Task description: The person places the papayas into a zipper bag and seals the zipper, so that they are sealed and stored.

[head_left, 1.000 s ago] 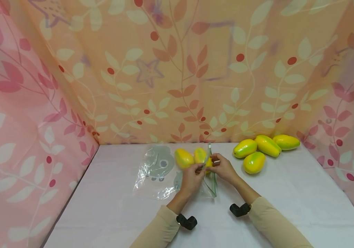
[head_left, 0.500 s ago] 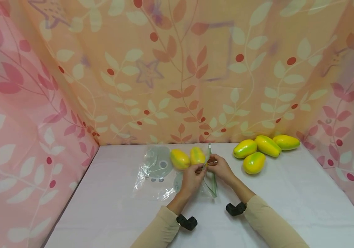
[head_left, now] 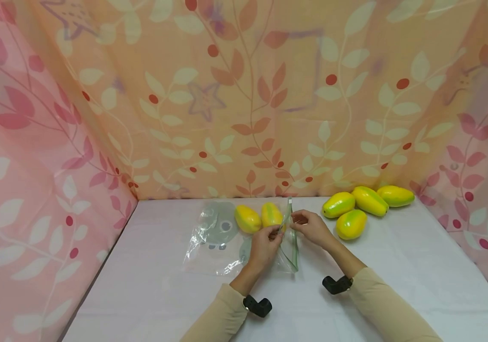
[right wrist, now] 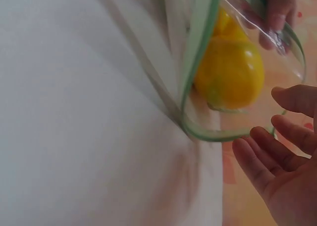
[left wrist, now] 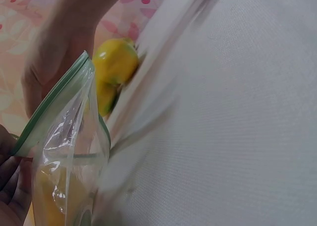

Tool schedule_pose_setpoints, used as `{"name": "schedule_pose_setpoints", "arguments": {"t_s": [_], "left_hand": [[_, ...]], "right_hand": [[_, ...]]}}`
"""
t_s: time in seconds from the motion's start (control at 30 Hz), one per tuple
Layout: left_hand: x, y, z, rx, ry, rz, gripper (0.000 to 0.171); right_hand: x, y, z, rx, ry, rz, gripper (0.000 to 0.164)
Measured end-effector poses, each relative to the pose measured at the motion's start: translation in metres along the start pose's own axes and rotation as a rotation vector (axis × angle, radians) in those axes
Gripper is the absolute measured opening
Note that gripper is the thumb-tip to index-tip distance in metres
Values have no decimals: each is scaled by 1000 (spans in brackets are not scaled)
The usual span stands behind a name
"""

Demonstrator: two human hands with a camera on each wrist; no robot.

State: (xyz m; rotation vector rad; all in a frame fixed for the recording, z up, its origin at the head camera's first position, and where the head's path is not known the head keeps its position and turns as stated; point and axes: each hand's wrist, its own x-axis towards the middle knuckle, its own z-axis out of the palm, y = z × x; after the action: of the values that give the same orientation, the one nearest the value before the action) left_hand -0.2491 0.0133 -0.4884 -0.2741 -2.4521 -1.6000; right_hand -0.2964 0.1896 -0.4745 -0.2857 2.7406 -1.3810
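left hand (head_left: 265,244): thumb and fingers pinched together on the green rim of a clear plastic bag (head_left: 230,266). right hand (head_left: 312,230): just to the right of that pinch, fingers spread apart and bent at the bag's mouth, holding nothing; whether a fingertip touches the rim cannot be told. bag: lying flat to the left of the pinch, its mouth facing right and standing open in a loop, the green rim (head_left: 296,251) running past the grip toward both far and near sides; a grey cartoon print (head_left: 215,225) shows within its outline. contents, two yellow fruits: one inside fruit (head_left: 272,213) just beyond the left hand's grip, the other inside fruit (head_left: 248,219) beside it, farther left. loose fruits, four, yellow and green, grouped to the right of and beyond the right hand: near fruit (head_left: 350,224), left fruit (head_left: 339,204), middle fruit (head_left: 370,201), far-right fruit (head_left: 395,195). wrist cameras, black, two: left camera (head_left: 259,306) and right camera (head_left: 337,285), each behind its hand. sleeves (head_left: 215,316): beige, behind the cameras. white tablecloth (head_left: 149,294): beneath the grip. curtain (head_left: 248,85): leaf-patterned, beyond the grip.
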Motion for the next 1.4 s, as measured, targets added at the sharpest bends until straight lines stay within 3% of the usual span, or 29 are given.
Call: {"name": "schedule_pose_setpoints", "arguments": {"t_s": [0.23, 0.63, 0.97, 1.4], "left_hand": [[-1, -1, -1, -16, -5, -24, 23], [-1, -2, 0, -13, -4, -6, 22], [-2, 1, -1, -12, -7, -14, 23], [-2, 1, 0, 1, 3, -8, 22]], "right_hand": [[-7, -2, -19, -62, -3, 8, 40], [-20, -5, -48, -110, 31, 64, 43], [-31, 0, -69, -146, 115, 32, 44], [-40, 9, -88, -184, 180, 74, 47]]}}
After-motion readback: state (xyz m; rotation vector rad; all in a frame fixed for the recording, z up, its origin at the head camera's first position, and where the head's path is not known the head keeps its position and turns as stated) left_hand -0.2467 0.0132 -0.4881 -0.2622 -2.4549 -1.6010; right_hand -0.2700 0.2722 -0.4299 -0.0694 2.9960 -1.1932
